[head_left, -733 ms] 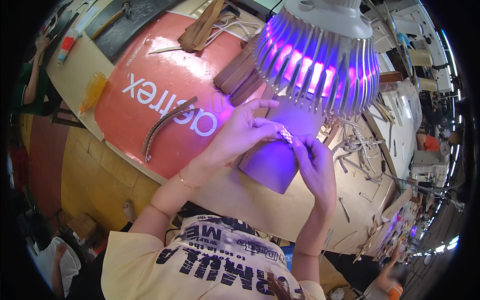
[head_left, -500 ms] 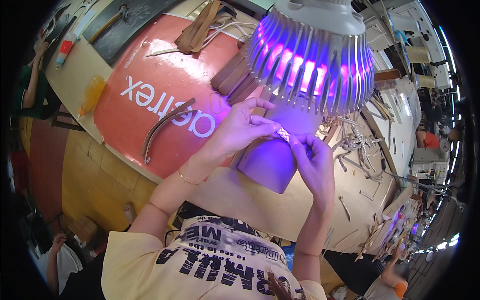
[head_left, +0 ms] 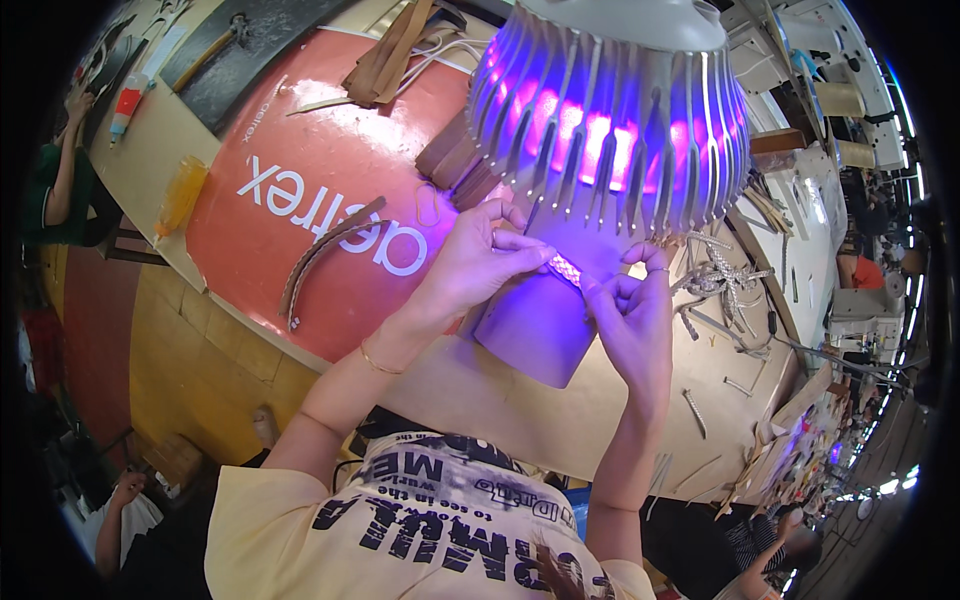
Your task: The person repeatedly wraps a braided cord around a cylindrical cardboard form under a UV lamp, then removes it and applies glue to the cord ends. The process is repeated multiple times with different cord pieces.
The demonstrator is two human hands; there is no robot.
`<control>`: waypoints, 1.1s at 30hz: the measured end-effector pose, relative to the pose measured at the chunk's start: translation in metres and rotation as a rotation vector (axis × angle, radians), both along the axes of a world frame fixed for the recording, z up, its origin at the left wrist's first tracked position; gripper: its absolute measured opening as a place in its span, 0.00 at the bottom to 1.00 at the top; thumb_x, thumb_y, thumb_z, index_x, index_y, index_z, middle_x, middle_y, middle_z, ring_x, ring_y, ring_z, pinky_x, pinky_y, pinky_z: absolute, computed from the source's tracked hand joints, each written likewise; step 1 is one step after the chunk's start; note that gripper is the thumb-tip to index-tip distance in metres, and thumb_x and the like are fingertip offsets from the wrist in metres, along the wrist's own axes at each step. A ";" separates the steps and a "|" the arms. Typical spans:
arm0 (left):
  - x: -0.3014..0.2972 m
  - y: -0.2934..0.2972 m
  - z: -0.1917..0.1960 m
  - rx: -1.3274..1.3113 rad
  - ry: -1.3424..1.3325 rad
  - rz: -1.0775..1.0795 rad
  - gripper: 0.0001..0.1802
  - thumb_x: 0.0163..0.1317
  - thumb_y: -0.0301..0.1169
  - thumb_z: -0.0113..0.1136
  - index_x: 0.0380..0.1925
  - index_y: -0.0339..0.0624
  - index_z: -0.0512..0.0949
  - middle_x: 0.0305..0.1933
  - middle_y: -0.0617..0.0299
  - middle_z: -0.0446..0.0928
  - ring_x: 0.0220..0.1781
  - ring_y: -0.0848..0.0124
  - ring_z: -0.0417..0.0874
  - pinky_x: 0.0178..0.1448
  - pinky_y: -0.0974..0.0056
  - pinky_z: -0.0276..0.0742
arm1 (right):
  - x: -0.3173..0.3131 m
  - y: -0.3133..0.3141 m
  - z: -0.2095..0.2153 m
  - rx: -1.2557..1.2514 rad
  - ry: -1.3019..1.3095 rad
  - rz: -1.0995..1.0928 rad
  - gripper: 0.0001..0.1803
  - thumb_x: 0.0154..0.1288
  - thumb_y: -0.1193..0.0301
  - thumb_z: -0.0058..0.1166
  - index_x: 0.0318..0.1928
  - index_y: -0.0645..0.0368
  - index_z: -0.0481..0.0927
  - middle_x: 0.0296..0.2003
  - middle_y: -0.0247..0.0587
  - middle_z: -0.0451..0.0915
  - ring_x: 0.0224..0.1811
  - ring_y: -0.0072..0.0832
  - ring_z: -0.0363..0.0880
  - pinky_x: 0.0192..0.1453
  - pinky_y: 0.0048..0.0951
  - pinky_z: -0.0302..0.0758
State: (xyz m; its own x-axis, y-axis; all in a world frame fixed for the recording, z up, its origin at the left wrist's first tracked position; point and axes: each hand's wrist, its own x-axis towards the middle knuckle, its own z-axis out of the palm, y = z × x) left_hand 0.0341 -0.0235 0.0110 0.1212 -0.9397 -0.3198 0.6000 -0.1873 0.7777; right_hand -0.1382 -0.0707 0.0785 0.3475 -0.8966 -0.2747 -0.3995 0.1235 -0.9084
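A short braided strip (head_left: 566, 269) is stretched between my two hands under a purple-glowing lamp (head_left: 610, 130). My left hand (head_left: 492, 256) pinches its upper left end between thumb and fingers. At the lower right end, my right hand (head_left: 628, 308) grips it with thumb and fingertips, its index finger raised and curled. Both ends of the strip are hidden by my fingers. Below the hands lies a smooth flat panel (head_left: 535, 345), lit violet by the lamp.
A red sheet (head_left: 250, 230) covers the left of the table, with a curved braided strap (head_left: 315, 262) on it. Brown strips (head_left: 385, 60) lie at the back. To the right are tangled braided cords (head_left: 725, 275) and scraps. A hammer (head_left: 215, 48) rests far left. Other people work nearby.
My hands have spread slightly apart, so more of the braided strip shows between them. My right index finger has lifted. The lamp appears slightly lower and further left in view.
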 end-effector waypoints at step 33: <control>-0.037 0.034 0.002 -0.496 -1.192 -0.061 0.25 0.58 0.18 0.53 0.59 0.32 0.73 0.64 0.40 0.71 0.67 0.51 0.72 0.65 0.56 0.73 | -0.056 0.000 0.026 -0.209 0.436 0.114 0.17 0.64 0.63 0.64 0.28 0.68 0.83 0.15 0.29 0.70 0.18 0.13 0.59 0.21 0.23 0.57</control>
